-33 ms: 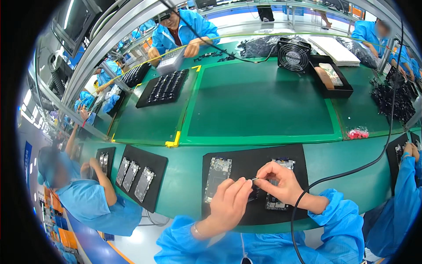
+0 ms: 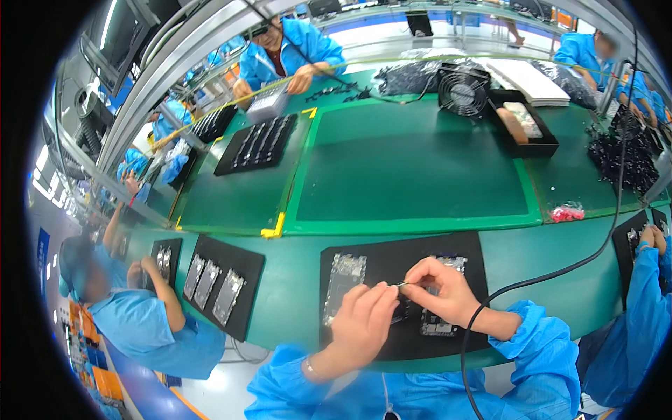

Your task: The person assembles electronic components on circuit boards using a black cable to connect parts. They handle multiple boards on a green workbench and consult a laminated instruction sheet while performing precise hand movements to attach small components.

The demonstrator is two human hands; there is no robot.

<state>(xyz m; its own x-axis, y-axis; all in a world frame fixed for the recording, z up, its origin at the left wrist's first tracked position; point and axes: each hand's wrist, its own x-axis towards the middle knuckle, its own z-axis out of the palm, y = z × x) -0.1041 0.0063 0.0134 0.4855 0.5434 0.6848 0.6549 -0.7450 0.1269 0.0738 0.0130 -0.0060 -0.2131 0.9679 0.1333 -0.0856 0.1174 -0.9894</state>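
Note:
My left hand (image 2: 360,323) and my right hand (image 2: 445,294) meet above a black mat (image 2: 392,246), fingertips pinched close together. Between them is a tiny thin part (image 2: 402,285), too small for me to tell its kind. Both hands appear to grip it. Left of my fingers a phone circuit board (image 2: 345,276) lies flat on the mat. A second phone board (image 2: 438,325) lies under my right hand, which hides its middle. Below the fingertips, some small dark pieces (image 2: 400,311) are partly covered.
A black cable (image 2: 539,281) crosses near my right wrist. Left stands another mat with several boards (image 2: 227,297). Across the green bench are a fan (image 2: 463,91), a black box (image 2: 537,148), a tray of parts (image 2: 255,145) and a red pile (image 2: 567,212). Co-workers sit around.
The whole view has shifted very slightly. My hands keep the same pinch over the mat.

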